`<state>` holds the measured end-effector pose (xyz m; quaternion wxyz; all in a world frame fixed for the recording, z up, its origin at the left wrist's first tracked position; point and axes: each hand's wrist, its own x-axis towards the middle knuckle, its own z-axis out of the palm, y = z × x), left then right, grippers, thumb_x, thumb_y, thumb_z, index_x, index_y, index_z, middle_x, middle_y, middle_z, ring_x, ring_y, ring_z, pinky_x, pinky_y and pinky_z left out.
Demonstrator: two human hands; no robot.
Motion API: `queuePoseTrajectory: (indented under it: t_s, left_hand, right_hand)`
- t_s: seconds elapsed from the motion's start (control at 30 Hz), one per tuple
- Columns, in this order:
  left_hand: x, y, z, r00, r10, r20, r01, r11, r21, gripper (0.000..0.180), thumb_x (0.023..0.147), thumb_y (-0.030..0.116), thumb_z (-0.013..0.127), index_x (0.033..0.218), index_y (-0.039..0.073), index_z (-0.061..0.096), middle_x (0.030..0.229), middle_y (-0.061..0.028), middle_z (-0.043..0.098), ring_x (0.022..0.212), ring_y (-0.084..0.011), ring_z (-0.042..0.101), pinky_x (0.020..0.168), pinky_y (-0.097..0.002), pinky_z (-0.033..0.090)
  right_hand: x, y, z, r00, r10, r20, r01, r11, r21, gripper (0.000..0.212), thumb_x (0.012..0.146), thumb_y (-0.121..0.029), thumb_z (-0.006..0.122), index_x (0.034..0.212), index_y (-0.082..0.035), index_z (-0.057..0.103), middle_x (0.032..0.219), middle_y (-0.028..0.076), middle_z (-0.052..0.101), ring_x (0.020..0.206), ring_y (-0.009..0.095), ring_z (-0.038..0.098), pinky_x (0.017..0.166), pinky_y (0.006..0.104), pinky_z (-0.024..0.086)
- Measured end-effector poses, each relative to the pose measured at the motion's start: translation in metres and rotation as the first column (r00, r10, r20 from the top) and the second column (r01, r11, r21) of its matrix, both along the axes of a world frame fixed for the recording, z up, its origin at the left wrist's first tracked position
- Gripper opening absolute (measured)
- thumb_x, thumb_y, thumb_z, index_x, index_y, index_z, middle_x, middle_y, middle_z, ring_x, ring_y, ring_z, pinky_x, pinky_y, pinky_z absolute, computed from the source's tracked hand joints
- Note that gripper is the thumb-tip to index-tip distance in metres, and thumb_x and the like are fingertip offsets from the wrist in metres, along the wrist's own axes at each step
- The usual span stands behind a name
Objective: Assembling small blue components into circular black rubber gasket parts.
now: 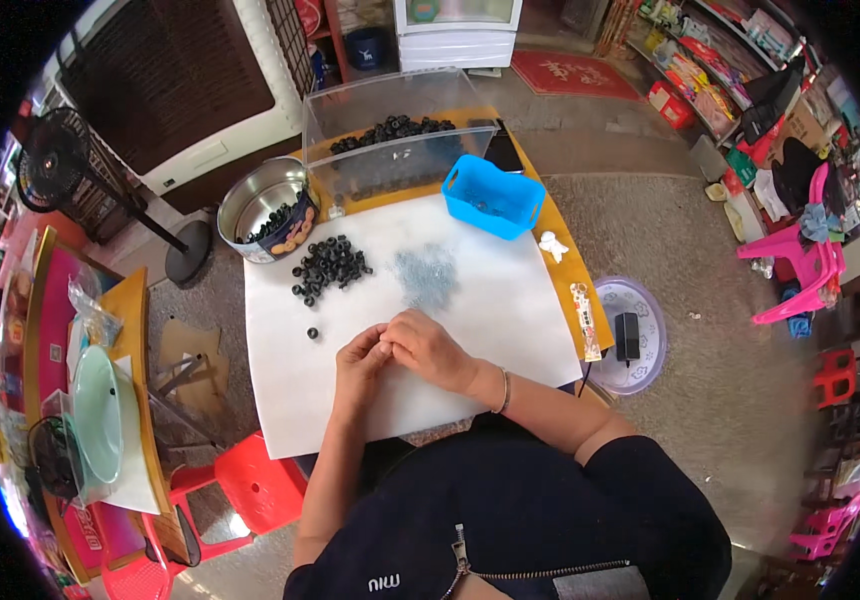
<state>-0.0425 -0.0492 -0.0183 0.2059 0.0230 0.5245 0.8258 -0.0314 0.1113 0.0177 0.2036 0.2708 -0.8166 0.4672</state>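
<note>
My left hand [358, 361] and my right hand [429, 349] meet over the white sheet on the table, fingertips pinched together. Whatever they hold between them is hidden by the fingers. Just beyond lies a spread of small pale blue-grey pieces [425, 277], too small to make out singly. To its left is a pile of small round black parts [332, 265], with one loose black part [313, 333] nearer to my left hand. The white sheet [295, 400] lies under all of these.
A clear plastic bin [400, 152] with many black parts stands at the back. Left of it is a round metal tin [250, 200] holding more. A blue basket [495, 205] sits back right, near a small white figure [553, 246]. Red stools [260, 485] stand at left.
</note>
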Motion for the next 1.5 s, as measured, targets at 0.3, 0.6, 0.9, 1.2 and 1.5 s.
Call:
queuePoseTrajectory:
  t_s: [0.3,0.6,0.9,1.2,1.5]
  left_hand:
    - [-0.003,0.000,0.001,0.999,-0.040,0.015,0.040,0.999,0.033,0.032,0.090,0.009,0.058,0.117,-0.007,0.056,0.106,-0.0104,0.063,0.094,-0.0154,0.060,0.084,-0.0266,0.049]
    - [0.000,0.000,0.026,0.991,-0.025,0.130,0.023,1.000,0.012,0.030,0.091,0.008,0.054,0.117,-0.008,0.056,0.106,-0.0120,0.062,0.094,-0.0173,0.062,0.085,-0.0275,0.050]
    - [-0.004,-0.003,0.004,0.986,0.034,0.165,-0.054,0.992,0.118,0.021,0.089,0.002,0.055,0.109,-0.004,0.058,0.101,-0.0110,0.062,0.089,-0.0175,0.063,0.078,-0.0295,0.055]
    - [-0.006,-0.008,0.007,0.979,-0.013,0.203,-0.031,0.977,0.209,0.024,0.091,0.006,0.055,0.111,-0.005,0.056,0.088,-0.0131,0.066,0.077,-0.0182,0.066,0.074,-0.0282,0.055]
    - [-0.007,-0.010,0.009,0.972,-0.022,0.232,-0.030,0.975,0.218,0.021,0.091,0.008,0.055,0.108,-0.003,0.057,0.084,-0.0120,0.067,0.071,-0.0169,0.066,0.072,-0.0276,0.056]
  right_hand:
    - [0.001,0.002,-0.005,0.996,0.005,0.086,0.003,0.996,-0.090,0.014,0.080,0.000,0.058,0.094,0.001,0.061,0.087,0.013,0.057,0.083,0.029,0.056,0.073,0.0375,0.047]
    - [0.002,0.002,0.001,0.977,-0.019,0.215,0.052,0.988,-0.148,0.012,0.079,0.000,0.058,0.091,0.000,0.060,0.084,0.013,0.057,0.075,0.027,0.058,0.068,0.0353,0.048]
    - [0.001,0.001,0.001,0.957,-0.034,0.287,0.081,0.985,-0.154,0.013,0.081,0.001,0.059,0.093,0.000,0.065,0.086,0.009,0.062,0.072,0.017,0.060,0.064,0.0270,0.048]
    - [0.002,0.002,0.005,0.923,0.013,0.384,0.107,0.951,-0.289,0.014,0.081,0.000,0.058,0.094,-0.001,0.063,0.086,0.007,0.063,0.075,0.015,0.059,0.066,0.0268,0.047]
    - [0.002,-0.002,0.011,0.953,-0.002,0.303,0.064,0.979,-0.195,0.014,0.081,0.002,0.058,0.094,-0.001,0.062,0.088,0.009,0.062,0.077,0.018,0.060,0.067,0.0279,0.048]
